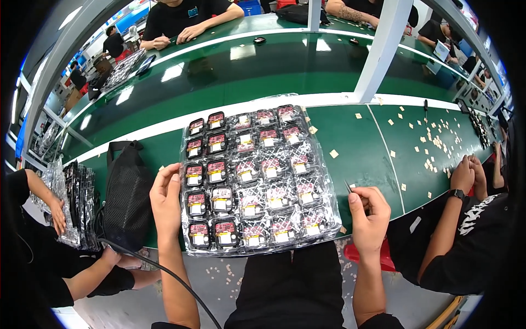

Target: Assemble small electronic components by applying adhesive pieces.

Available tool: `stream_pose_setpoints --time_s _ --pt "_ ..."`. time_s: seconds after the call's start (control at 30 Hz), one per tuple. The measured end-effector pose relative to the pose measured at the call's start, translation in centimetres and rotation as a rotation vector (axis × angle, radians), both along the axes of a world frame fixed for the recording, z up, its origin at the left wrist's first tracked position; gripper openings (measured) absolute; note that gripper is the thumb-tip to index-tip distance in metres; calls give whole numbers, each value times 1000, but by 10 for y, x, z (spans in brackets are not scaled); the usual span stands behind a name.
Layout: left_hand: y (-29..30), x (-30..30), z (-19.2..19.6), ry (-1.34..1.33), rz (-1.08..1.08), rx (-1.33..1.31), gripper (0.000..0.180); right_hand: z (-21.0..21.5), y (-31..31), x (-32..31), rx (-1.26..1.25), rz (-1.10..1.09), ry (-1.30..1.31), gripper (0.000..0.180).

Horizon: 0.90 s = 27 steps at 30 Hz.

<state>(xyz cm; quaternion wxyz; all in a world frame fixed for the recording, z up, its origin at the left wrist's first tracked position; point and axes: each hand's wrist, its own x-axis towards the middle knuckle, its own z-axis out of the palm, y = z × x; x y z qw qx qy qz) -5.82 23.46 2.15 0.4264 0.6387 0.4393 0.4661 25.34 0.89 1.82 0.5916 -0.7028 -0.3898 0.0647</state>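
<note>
A clear plastic tray (330, 219) rests in front of me at the table's near edge. Rows of small black-framed units (216, 171) fill it, each with a red circuit board, a white square and a yellow strip. At the tray's left edge is my left hand (166, 194), fingers curled and thumb close to them, pinching the rim. Just off the right side, my right hand (370, 215) is closed round thin dark tweezers (348, 187) pointing up and left. Clear plastic covers the units in the right-hand columns.
A black mesh bag (129, 197) lies left of the tray, beside stacked trays (79, 205) and a person's hand. Small pale squares (438, 142) are scattered on the green table at right, near another person's hands (466, 175). A white post (378, 60) stands beyond.
</note>
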Motion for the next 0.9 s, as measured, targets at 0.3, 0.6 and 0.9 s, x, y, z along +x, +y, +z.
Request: stream_pose_setpoints --time_s 0.3,0.6,0.9 --pt "-7 7 -3 8 36 24 26 0 -2 0 -33 -30 -54 11" --pt "-8 10 2 8 34 24 25 3 -3 0 -36 -9 -39 11" --pt "-2 -1 -6 51 50 82 26 3 -1 -1 -57 10 -89 12"
